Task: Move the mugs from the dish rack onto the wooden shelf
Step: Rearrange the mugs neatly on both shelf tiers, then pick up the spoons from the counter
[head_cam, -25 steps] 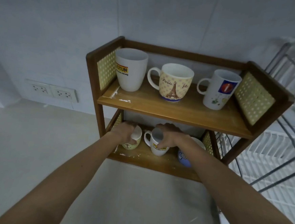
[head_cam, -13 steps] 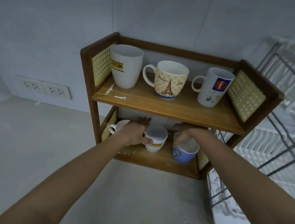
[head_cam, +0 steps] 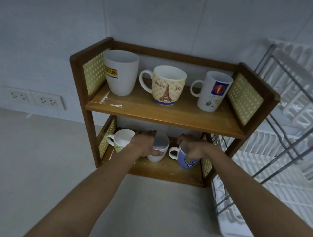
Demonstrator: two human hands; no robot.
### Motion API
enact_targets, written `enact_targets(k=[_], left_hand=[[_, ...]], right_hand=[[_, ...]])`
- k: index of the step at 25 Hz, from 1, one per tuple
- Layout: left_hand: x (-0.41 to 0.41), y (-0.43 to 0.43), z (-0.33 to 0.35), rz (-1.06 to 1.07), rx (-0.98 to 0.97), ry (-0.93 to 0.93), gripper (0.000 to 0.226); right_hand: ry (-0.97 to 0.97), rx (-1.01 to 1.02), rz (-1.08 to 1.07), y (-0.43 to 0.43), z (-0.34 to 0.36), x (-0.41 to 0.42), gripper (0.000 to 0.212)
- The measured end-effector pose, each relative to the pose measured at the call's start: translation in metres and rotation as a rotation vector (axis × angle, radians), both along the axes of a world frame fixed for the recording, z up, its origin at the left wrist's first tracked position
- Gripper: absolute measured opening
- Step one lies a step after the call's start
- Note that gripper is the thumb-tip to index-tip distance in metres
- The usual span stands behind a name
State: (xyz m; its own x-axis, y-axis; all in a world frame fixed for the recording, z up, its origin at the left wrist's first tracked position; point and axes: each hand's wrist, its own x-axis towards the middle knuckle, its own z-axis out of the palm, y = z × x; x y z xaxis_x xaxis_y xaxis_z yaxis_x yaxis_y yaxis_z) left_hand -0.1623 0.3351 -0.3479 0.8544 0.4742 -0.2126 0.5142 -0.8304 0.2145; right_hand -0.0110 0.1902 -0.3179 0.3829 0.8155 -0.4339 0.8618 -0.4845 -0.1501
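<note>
The wooden shelf [head_cam: 163,117] stands against the wall with two levels. On top stand a tall white mug [head_cam: 120,72], a yellow Eiffel Tower mug [head_cam: 164,85] and a white mug with a blue label [head_cam: 212,91]. The lower level holds a white mug with green print [head_cam: 121,140] at the left, a small white mug [head_cam: 160,146] in the middle and a blue mug [head_cam: 185,160] at the right. My left hand [head_cam: 145,143] grips the small white mug's side. My right hand [head_cam: 192,148] holds the blue mug by its rim.
The white dish rack [head_cam: 288,147] with grey wire frame stands right of the shelf, its tray [head_cam: 236,231] reaching toward me. Two wall sockets [head_cam: 34,99] sit at the left. Pale countertop [head_cam: 26,164] spreads left and in front of the shelf.
My left hand shifted from the leftmost mug to the small white mug. My right hand left that mug, took the blue one and turned its handle to the left. The view pulled back.
</note>
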Motion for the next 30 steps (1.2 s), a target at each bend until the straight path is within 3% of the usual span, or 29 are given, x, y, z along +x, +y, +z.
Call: enact_targets(k=[3, 11, 13, 16, 19, 25, 30], left_hand=[[0.002, 0.002, -0.001, -0.004, 0.0, -0.015, 0.099], [-0.004, -0.006, -0.001, 0.017, 0.035, 0.001, 0.098], [-0.021, -0.031, -0.011, 0.027, 0.094, -0.153, 0.092], [-0.068, -0.098, -0.045, 0.003, -0.052, -0.508, 0.075], [-0.103, -0.163, -0.074, 0.019, -0.246, -0.526, 0.059], [-0.084, -0.297, -0.074, -0.249, -0.413, -0.409, 0.039], [-0.062, -0.373, -0.083, -0.331, -0.317, -0.232, 0.046]], right_hand=[[-0.08, -0.006, -0.079, -0.003, -0.005, 0.004, 0.088], [-0.176, 0.0, -0.134, -0.011, -0.012, -0.017, 0.091], [-0.202, 0.223, -0.197, -0.028, -0.02, -0.051, 0.087], [0.084, 0.701, -0.213, -0.092, -0.04, -0.109, 0.065], [0.178, 0.837, -0.26, -0.183, -0.064, -0.133, 0.037], [0.042, 0.677, -0.683, -0.319, -0.082, -0.111, 0.014], [0.096, 0.385, -0.699, -0.368, -0.092, -0.087, 0.011]])
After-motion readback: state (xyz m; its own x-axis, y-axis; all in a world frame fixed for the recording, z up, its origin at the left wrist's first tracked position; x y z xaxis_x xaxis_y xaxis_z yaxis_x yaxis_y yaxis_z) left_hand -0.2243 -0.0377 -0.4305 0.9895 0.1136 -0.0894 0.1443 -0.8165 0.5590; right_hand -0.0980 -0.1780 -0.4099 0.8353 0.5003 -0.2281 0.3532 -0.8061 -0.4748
